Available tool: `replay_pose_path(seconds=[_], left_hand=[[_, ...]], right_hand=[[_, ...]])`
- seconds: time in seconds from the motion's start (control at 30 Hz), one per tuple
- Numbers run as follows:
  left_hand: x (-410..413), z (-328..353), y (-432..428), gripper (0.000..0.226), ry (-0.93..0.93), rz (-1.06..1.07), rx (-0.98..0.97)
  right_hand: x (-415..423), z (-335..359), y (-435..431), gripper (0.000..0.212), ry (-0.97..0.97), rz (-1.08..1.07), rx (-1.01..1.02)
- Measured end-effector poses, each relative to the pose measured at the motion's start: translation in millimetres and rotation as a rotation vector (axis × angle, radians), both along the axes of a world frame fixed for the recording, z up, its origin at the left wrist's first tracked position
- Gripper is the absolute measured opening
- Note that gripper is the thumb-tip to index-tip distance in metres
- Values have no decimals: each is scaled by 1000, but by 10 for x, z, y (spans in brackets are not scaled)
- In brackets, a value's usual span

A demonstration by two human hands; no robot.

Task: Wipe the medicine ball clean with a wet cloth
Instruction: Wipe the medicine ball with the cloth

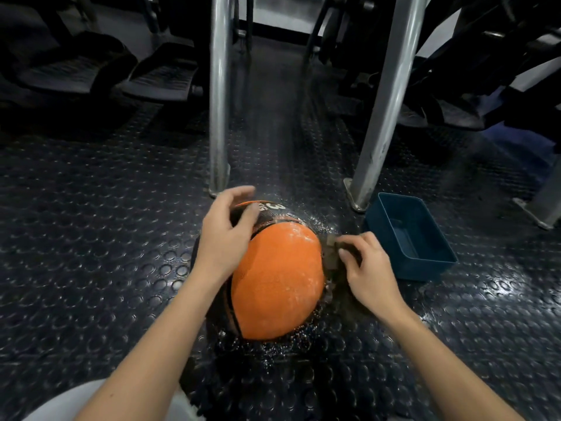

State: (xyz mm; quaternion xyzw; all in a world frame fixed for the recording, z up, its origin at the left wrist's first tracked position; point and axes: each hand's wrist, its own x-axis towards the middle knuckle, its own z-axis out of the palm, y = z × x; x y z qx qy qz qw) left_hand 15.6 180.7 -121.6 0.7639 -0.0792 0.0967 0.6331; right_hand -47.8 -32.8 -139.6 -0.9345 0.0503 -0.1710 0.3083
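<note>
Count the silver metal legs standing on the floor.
3: an upright leg beyond the medicine ball, a slanted leg beside the blue tub, a third leg at the right edge. Others may be hidden.

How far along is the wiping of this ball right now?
Done: the ball has wet streaks across its orange top, and water spatters the floor around it. In hand: the right hand holds the cloth against the ball's right side; the left hand rests on top. Left: the underside, not visible.
</note>
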Motion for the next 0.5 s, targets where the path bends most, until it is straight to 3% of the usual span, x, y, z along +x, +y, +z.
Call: replay_pose_path(seconds=[0.07, 0.17, 0.27, 0.4, 0.43, 0.5], left_hand=[[-29, -30, 56, 23, 23, 58, 67], [-189, -169, 39, 54, 173, 60, 487], [-291, -215, 10, 68, 164, -34, 447], [-267, -126, 148, 63, 136, -157, 68], [-279, -132, 162, 61, 87, -179, 63], [-314, -170, 135, 63, -14, -228, 310]], right_hand=[[-15, 115, 83, 19, -119, 31, 43], [-65, 148, 268, 18, -237, 211, 6], [-36, -67, 163, 20, -225, 209, -87], [-33, -52, -136, 21, -35, -47, -74], [-48, 21, -128, 21, -84, -36, -54], [-93, 179, 36, 21, -225, 54, -32]])
